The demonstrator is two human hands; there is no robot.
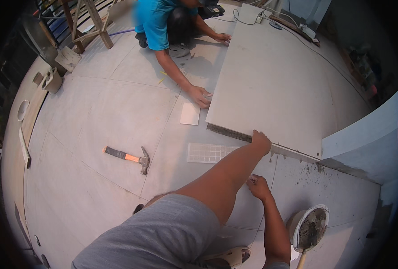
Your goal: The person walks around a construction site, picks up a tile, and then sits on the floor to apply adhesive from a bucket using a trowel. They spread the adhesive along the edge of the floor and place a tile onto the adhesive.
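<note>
My left arm, in a grey sleeve, reaches forward across the view. My left hand (261,141) is closed at the near edge of a large pale tile (279,85), its fingers partly hidden. Under that edge shows a rough layer of mortar (228,131). Lower down, my right hand (258,186) is curled, fingers pinched together near a small whitish bit I cannot make out. Across the tile, a crouching co-worker in a blue shirt has one hand (200,96) by the tile's left corner and the other (222,38) farther up its left edge.
A claw hammer (129,157) lies on the tiled floor at left. Beside my left forearm is a pale gridded strip (210,153), with a small white tile piece (190,114) beyond. A mortar bucket (311,228) stands at lower right. A cable (313,47) crosses the large tile.
</note>
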